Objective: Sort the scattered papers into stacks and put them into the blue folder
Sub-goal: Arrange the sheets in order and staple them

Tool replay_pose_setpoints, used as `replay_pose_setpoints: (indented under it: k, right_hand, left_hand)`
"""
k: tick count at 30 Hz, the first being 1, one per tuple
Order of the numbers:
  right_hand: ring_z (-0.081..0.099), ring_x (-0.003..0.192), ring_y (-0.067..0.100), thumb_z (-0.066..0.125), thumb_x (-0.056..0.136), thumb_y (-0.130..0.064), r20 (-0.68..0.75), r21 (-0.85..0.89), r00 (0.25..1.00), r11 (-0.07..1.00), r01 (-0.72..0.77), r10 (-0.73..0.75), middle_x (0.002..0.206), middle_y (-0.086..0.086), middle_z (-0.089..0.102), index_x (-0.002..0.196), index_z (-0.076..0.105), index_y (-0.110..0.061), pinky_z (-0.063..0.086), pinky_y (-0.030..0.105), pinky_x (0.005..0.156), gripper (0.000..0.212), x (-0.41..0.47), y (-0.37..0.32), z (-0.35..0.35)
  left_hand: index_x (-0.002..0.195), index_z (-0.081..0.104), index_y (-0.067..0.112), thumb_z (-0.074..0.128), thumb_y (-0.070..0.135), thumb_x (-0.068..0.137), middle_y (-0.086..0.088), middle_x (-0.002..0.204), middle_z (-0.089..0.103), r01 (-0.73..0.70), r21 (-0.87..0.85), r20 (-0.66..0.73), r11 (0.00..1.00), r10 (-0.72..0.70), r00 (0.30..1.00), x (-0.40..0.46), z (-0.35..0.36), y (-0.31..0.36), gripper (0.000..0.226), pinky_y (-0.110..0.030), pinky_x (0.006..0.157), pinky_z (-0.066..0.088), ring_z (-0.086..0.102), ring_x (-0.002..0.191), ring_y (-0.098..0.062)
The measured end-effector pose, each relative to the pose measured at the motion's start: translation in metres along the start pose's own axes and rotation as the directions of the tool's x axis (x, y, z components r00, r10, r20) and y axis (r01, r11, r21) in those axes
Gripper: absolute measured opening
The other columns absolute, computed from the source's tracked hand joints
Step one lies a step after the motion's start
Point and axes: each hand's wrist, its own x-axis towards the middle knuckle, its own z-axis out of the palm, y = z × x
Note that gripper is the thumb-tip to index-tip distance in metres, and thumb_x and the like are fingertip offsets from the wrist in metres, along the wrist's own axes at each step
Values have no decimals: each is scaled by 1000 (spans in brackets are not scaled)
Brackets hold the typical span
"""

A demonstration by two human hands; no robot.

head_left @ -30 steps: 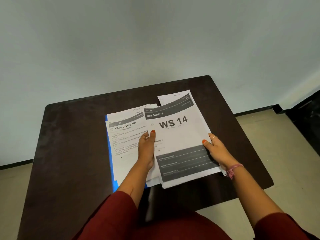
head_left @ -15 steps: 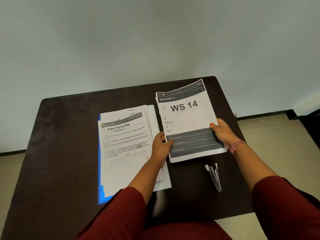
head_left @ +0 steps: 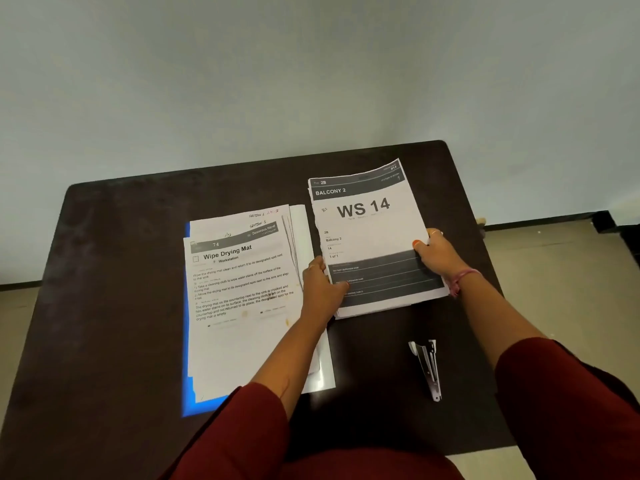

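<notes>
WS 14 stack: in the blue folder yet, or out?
Out. Both hands, left hand and right hand, hold the WS 14 stack over bare table, right of the blue folder.

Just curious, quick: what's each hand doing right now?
Left hand: grips the WS 14 stack at its left edge.
Right hand: grips its right edge.

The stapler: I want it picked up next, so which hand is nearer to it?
Right. The right hand grips the WS 14 stack's right edge, directly beyond the stapler. The left hand holds the stack's left edge, farther off to the stapler's left.
</notes>
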Motion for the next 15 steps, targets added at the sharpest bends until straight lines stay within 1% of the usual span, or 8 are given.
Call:
replay_pose_setpoints:
  k: [2,3,4,6,8,10,13,15]
  right_hand:
    - [51,121,33,45,101,-17,1,-54,1000,999,-1,1,134,17,51,134,38,-3,42,35,96,37,1,-1,0]
    - [51,121,33,47,100,-17,-2,-70,1000,998,-6,6,134,17,51,134,37,-3,42,35,96,38,1,-1,-1]
    - [51,121,34,49,99,-17,-5,-84,1000,996,-9,8,135,17,51,136,36,-4,42,35,97,41,1,-2,-1]
    - [49,124,35,54,97,-17,-24,-124,1000,992,-18,15,140,18,46,141,32,-5,40,40,102,51,0,-5,-2]
    - [42,129,39,60,93,-20,-57,-216,998,976,-32,20,144,20,38,143,30,-5,38,46,108,60,-3,-11,-2]
    - [35,132,40,62,92,-26,-94,-298,995,954,-41,13,145,21,33,144,29,-5,34,48,108,65,-12,-19,3]
    - [32,131,36,62,91,-33,-186,-357,982,934,-26,-43,144,18,32,142,31,-8,33,47,105,65,-35,-32,17]
    - [33,131,34,61,90,-35,-243,-399,964,917,3,-109,144,16,33,141,34,-10,33,47,104,63,-52,-40,30]
  left_hand:
    - [119,48,22,74,6,79,1,120,48,-53,82,5,995,52,999,-2,-3,-2,50,-42,100,49,52,117,-22]
    - [124,48,19,75,10,79,-1,122,45,-65,104,7,992,65,998,-4,-5,-3,53,-44,100,49,51,119,-23]
    - [132,45,16,75,13,80,-3,128,42,-67,112,9,991,67,998,-6,-8,-3,60,-43,102,48,50,122,-23]
    - [143,35,13,73,16,83,-7,139,36,-48,109,-3,993,49,999,-9,-15,-1,71,-35,104,45,45,128,-22]
    - [146,29,11,71,15,85,-8,145,32,-50,118,-39,992,55,998,-13,-25,-2,74,-31,102,42,43,130,-23]
    - [147,27,10,70,13,86,-10,147,29,-58,116,-80,992,67,995,-16,-38,-4,75,-27,99,40,45,130,-24]
    - [146,27,8,69,10,86,-11,144,31,-50,115,-150,992,67,986,-24,-60,-9,73,-21,93,38,47,121,-19]
    - [145,29,9,68,9,86,-10,142,32,-40,86,-198,995,57,979,-29,-80,-16,71,-21,92,40,47,117,-17]
